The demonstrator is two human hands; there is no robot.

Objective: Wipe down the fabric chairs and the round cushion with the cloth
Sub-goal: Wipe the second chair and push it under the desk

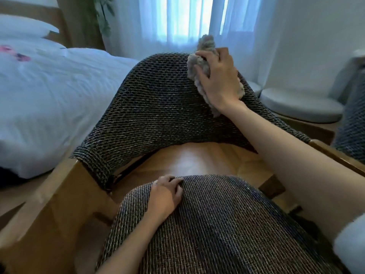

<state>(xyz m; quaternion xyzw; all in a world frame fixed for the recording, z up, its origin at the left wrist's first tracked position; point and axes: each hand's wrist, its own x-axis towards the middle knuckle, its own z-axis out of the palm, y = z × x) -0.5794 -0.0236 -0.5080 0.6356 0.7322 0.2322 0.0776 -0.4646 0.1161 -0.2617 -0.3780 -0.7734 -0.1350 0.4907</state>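
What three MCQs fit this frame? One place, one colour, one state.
1. What is the right hand doing? A) gripping the cloth against the chair backrest B) hanging empty C) pointing upward
2. What colour is the cloth? A) red B) grey C) green
3. Where does the left hand rest? A) backrest B) cloth C) seat

Key: 1 A, fingers curl round the cloth on the backrest's upper right. 2 B, its fluffy pile is grey. 3 C, the hand lies at the seat's far edge.
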